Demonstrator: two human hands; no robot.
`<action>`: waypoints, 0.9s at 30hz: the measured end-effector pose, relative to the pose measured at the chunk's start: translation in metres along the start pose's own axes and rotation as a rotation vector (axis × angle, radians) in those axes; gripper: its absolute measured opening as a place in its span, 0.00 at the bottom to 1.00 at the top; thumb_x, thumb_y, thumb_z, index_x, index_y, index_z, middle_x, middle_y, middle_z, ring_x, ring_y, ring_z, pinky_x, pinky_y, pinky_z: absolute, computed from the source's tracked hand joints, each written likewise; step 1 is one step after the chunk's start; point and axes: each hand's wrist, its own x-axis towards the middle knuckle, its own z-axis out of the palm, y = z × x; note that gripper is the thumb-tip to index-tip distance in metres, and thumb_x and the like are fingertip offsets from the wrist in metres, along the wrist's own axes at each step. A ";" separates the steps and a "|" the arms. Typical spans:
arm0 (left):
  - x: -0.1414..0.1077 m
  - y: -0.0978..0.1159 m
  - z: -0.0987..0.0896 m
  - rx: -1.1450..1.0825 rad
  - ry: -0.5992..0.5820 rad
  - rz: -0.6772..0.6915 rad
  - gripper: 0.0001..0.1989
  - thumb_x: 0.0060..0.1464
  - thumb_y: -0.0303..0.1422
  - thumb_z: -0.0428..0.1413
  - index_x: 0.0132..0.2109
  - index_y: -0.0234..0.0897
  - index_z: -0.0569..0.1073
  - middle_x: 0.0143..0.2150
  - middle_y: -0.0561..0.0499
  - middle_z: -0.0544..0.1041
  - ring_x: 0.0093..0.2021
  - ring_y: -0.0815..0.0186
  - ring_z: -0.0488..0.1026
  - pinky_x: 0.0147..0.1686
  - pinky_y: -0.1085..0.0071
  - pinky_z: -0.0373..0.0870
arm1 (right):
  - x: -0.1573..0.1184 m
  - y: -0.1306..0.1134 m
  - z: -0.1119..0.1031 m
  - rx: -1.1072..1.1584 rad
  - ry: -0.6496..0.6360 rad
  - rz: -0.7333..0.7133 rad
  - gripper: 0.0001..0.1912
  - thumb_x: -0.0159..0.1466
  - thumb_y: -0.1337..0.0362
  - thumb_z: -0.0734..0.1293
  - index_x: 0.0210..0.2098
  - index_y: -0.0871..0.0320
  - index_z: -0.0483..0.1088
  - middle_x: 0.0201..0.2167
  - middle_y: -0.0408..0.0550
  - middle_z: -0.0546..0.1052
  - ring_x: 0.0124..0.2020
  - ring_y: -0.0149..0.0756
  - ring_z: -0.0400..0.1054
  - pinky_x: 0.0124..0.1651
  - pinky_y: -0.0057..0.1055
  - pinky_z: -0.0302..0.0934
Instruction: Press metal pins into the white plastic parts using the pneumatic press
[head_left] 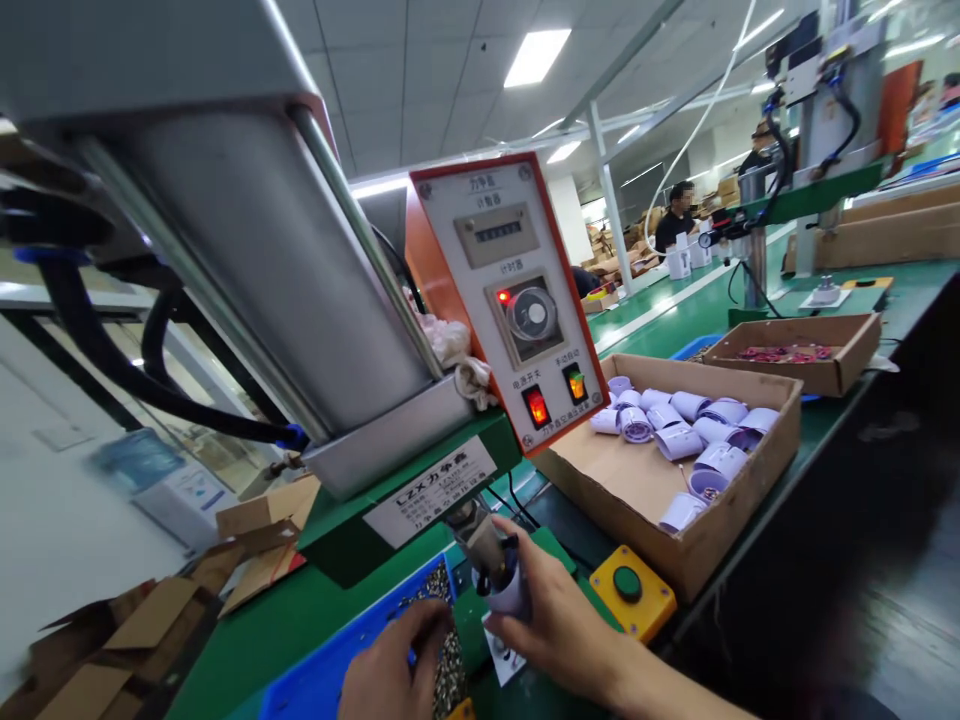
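Note:
My right hand is wrapped round a white plastic cup-shaped housing and keeps it upright beneath the press ram. The ram's lower end is at the housing's open top, and dark bits show at the rim. Over the blue tray of small metal parts is my left hand, its fingers curled together. Whatever lies between those fingertips is hidden. The green press head hangs above both hands.
An orange control box with lit switches sits beside the press cylinder. To the right are a yellow box with a green button and a carton of white housings. Another carton stands behind. A person is far off.

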 end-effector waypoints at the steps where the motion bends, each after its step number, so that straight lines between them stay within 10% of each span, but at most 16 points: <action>1: 0.005 0.007 -0.003 -0.009 0.007 0.017 0.14 0.54 0.38 0.49 0.41 0.46 0.78 0.41 0.55 0.82 0.44 0.61 0.77 0.46 0.69 0.71 | 0.003 0.001 0.005 0.006 0.018 0.032 0.46 0.51 0.72 0.68 0.66 0.57 0.49 0.60 0.55 0.66 0.61 0.45 0.59 0.65 0.44 0.54; 14: 0.036 0.084 -0.016 0.028 -0.135 0.079 0.06 0.48 0.30 0.55 0.33 0.38 0.77 0.41 0.49 0.82 0.47 0.61 0.76 0.49 0.69 0.67 | 0.000 0.009 0.015 -0.039 0.088 0.054 0.43 0.49 0.73 0.67 0.64 0.59 0.55 0.57 0.55 0.68 0.58 0.45 0.61 0.63 0.46 0.51; 27: 0.050 0.080 -0.008 0.050 -0.237 0.153 0.04 0.44 0.28 0.56 0.30 0.38 0.74 0.33 0.54 0.79 0.38 0.67 0.75 0.40 0.72 0.68 | 0.006 0.001 0.013 -0.101 0.076 0.069 0.43 0.47 0.73 0.66 0.63 0.62 0.57 0.57 0.56 0.69 0.56 0.47 0.63 0.61 0.45 0.54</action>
